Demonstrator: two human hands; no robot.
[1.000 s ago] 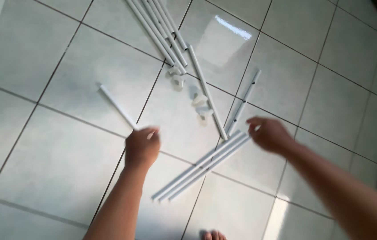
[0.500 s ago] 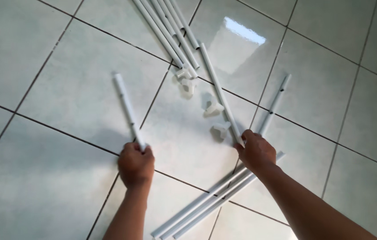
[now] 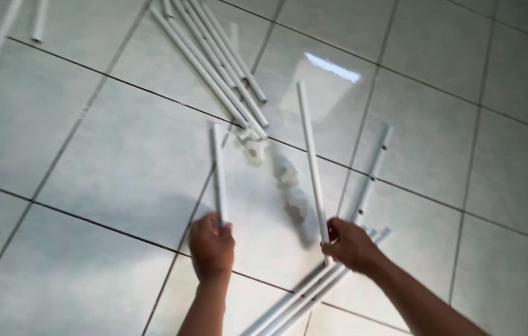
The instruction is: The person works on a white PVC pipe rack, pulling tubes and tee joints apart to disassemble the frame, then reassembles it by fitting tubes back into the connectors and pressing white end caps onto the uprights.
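With our left hand clenched on the near end of a short white tube and our right hand on a longer tube, both above the tiled floor, we judge them light, stiff, smooth.

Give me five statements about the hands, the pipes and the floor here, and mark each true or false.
1. The left hand grips the short white pipe. True.
2. The right hand is empty. False: it holds the long white pipe near its lower end.
3. The small white fittings lie on the floor between the two held pipes. True.
4. The floor is bare wood. False: it is glossy pale tile with dark joints.
5. The bundle of pipes lies at the top of the picture. True.
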